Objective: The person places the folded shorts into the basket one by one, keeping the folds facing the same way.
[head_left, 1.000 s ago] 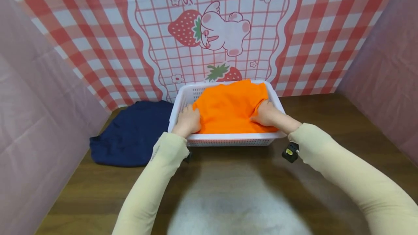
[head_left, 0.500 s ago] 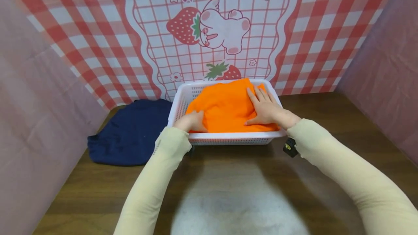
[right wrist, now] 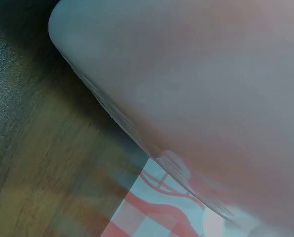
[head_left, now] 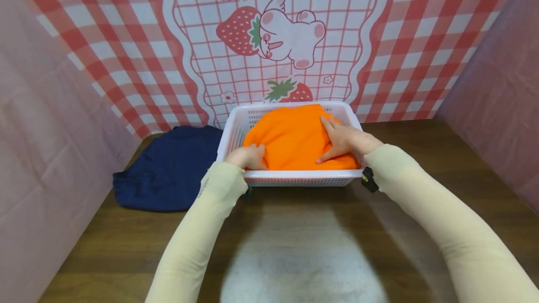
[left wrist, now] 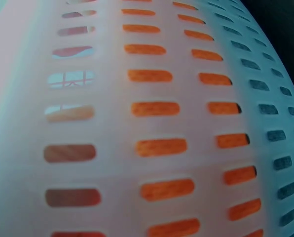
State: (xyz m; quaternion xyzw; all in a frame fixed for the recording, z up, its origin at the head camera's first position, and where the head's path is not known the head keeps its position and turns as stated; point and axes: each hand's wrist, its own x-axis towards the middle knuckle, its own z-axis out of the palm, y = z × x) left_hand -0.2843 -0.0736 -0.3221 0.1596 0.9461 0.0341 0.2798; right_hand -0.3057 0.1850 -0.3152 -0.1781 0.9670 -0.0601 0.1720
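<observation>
An orange cloth (head_left: 290,139) lies bunched in a white plastic basket (head_left: 301,174) with slotted walls. My left hand (head_left: 249,156) reaches over the basket's near left corner and rests against the cloth's left side, its fingers partly hidden. At the right side, my right hand (head_left: 344,139) presses the cloth with thumb and fingers spread. Through the slots of the basket wall (left wrist: 112,123), the left wrist view shows the orange cloth (left wrist: 157,108). A blurred pale surface (right wrist: 186,89) fills most of the right wrist view, too close to tell what it is.
A dark navy cloth (head_left: 168,172) lies on the wooden table (head_left: 294,237) left of the basket. Behind stands a red-and-white checked curtain (head_left: 286,36) with strawberry prints. Pink cloth walls (head_left: 54,120) close off both sides.
My right hand has let go of the cloth's right part, spread its fingers and shifted slightly toward the basket's right wall. The left hand's fingers have loosened on the cloth's left side.
</observation>
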